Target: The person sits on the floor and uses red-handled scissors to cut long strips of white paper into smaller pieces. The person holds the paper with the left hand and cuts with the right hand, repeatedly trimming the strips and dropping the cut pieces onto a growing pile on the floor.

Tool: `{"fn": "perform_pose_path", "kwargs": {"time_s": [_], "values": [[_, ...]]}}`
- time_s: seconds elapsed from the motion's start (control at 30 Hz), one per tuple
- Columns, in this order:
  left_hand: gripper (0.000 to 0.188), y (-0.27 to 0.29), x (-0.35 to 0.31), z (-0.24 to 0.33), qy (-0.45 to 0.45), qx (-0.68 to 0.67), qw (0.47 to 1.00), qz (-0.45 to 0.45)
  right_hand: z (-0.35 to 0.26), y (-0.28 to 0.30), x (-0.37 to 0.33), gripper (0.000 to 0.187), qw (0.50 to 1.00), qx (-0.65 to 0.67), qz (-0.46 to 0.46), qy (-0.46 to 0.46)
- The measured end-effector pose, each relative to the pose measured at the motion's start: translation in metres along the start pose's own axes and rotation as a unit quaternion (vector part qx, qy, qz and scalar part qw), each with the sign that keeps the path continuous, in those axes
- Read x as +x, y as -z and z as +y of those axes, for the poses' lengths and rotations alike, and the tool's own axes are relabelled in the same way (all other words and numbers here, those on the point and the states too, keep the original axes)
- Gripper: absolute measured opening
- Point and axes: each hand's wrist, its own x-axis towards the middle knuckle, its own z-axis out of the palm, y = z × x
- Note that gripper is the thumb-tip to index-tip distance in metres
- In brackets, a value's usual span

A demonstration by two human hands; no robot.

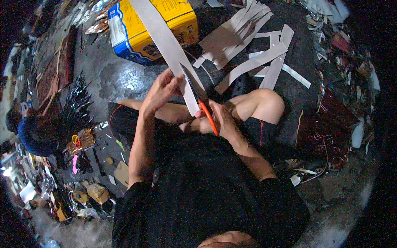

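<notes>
A long pale grey strip of sheet material (159, 31) runs from over a yellow and blue box (124, 31) down to my lap. My left hand (163, 91) pinches the strip at its left side, thumb on top. In my right hand (222, 119) is a pair of scissors (209, 118) with orange handles. Their blades lie along the strip, which is split lengthwise into two tails at this end. The material is light and flat; its exact kind is not clear.
Cut grey strips (235, 35) are stacked beyond my knees, with loose strips (264, 60) crossing beside them. A dark reddish sheet (326, 128) lies at the right. Left, near a person in blue (35, 138), are yellow-and-orange-handled scissors (76, 141) and scattered scraps (97, 193).
</notes>
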Motion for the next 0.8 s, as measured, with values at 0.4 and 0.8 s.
{"fn": "perform_pose_path", "kwargs": {"time_s": [0.4, 0.8], "values": [[0.025, 0.011, -0.002, 0.007, -0.013, 0.009, 1.0, 0.018, 0.056, -0.006, 0.006, 0.04, 0.98, -0.106, 0.078, 0.149], [0.032, 0.012, -0.007, 0.01, 0.016, -0.03, 0.999, 0.034, 0.001, -0.005, 0.003, 0.023, 0.997, 0.028, -0.016, 0.065]]}}
